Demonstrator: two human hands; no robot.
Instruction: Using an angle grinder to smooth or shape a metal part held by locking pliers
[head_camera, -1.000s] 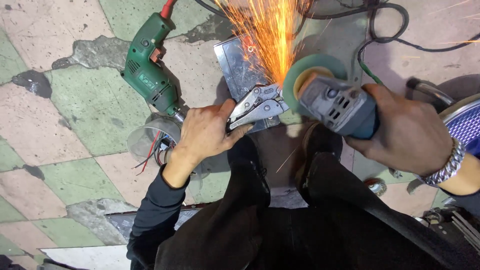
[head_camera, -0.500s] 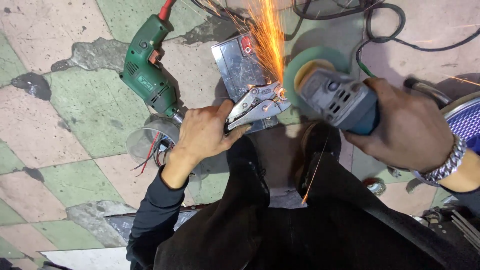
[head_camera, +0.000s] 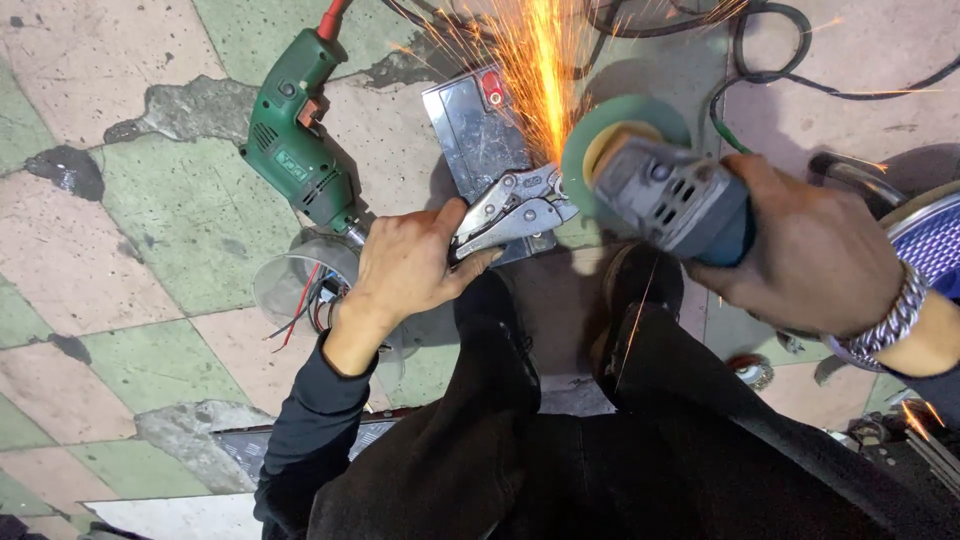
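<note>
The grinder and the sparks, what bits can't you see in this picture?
Head view only:
- Where the grinder disc meets the metal plate: hidden by sparks and the disc guard.
- Right hand fingers: wrapped under the grinder body.
- Locking pliers handles: partly covered by the left hand.
- Green drill cord: cut off at the top edge.

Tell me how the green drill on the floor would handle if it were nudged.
The green drill lies flat on its side, so it would probably slide or pivot, not roll. Its chunky motor body suggests weight. The red cord at its rear might drag.
</note>
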